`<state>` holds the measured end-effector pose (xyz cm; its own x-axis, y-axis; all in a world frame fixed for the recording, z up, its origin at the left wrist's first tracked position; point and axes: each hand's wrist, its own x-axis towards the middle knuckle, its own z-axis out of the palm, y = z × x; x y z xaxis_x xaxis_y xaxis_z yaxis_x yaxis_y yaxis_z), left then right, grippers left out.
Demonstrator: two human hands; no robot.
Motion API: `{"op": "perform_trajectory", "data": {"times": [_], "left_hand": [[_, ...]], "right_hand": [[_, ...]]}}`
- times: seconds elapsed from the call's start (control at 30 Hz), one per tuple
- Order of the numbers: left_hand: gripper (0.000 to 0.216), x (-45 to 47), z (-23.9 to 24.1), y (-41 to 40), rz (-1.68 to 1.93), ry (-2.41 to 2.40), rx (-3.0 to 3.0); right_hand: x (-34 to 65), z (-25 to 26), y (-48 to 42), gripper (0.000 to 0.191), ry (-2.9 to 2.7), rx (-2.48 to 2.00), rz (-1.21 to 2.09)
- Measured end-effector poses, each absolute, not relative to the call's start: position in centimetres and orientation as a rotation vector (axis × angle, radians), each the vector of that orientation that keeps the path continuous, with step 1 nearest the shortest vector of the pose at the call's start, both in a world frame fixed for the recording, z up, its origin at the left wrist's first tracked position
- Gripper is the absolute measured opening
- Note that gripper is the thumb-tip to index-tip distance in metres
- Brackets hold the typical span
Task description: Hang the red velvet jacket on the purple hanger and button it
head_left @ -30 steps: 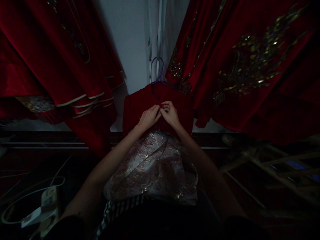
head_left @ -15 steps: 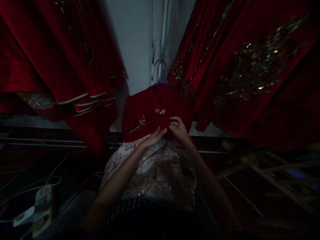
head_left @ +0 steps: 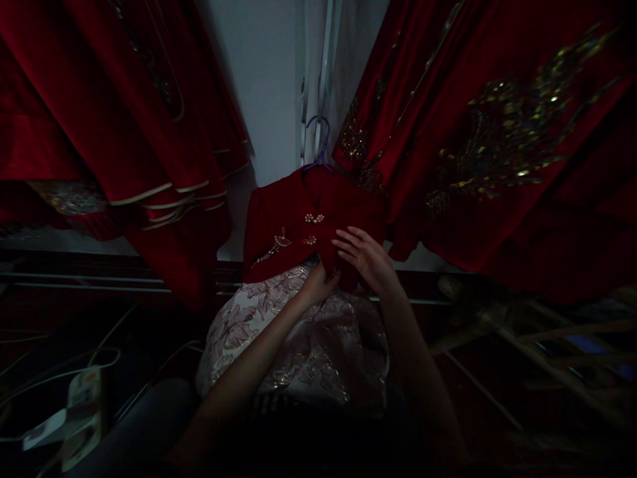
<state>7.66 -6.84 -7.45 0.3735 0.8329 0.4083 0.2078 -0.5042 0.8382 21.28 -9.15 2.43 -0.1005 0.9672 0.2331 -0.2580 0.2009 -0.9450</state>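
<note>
A red jacket (head_left: 279,206) hangs on a purple hanger (head_left: 322,143), with pearly clasps (head_left: 314,218) down its front and a beaded ornament (head_left: 279,244) on its left side in view. Below it spreads a pale skirt (head_left: 239,318) with a shiny floral pattern. My left hand (head_left: 318,284) is closed on the jacket's lower front edge, its fingertips partly hidden by the cloth. Resting against the jacket's right front, my right hand (head_left: 367,259) has its fingers stretched out and apart.
Red garments hang at the left (head_left: 124,119) and right (head_left: 448,133), the right one with gold sequins (head_left: 517,133). A power strip (head_left: 84,411) with cables lies lower left. Wooden slats (head_left: 542,345) stand in the dim lower right. A pale wall (head_left: 269,86) is behind.
My left hand has moved right and down to the jacket's hem. My right hand has opened and shifted slightly right. A second clasp now shows on the jacket front.
</note>
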Motion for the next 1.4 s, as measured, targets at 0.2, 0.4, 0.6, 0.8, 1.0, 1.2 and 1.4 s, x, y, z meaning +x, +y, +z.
{"op": "perform_trajectory", "data": {"times": [0.2,0.4,0.6,0.8,1.0,1.2,1.4], "left_hand": [[0.043,5.5,-5.0,-8.7,0.980,0.780,1.967],[0.045,3.2,0.1,-11.5,0.773,0.578,1.933],[0.064,3.2,-1.7,-12.0,0.995,0.715,1.653],[0.069,2.9,-3.3,-9.8,1.430,0.882,1.249],[0.028,2.0,-3.2,-9.6,1.299,0.724,1.255],[0.030,2.2,-3.5,-9.9,1.403,0.886,1.393],[0.037,2.4,-3.9,-10.1,1.286,0.803,1.442]], "right_hand": [[21.2,2.3,-10.6,0.028,-1.244,-0.926,1.145],[22.3,3.7,-11.5,0.021,-1.250,-0.952,0.958],[22.4,3.9,-12.1,0.018,-1.310,-0.979,0.913],[19.1,1.0,-11.2,0.029,-1.461,-1.053,0.836],[16.8,-2.0,-10.0,0.044,-1.649,-1.165,0.589],[16.9,-2.0,-10.1,0.033,-1.622,-1.183,0.625],[16.9,-1.7,-10.2,0.033,-1.582,-1.182,0.613]]}}
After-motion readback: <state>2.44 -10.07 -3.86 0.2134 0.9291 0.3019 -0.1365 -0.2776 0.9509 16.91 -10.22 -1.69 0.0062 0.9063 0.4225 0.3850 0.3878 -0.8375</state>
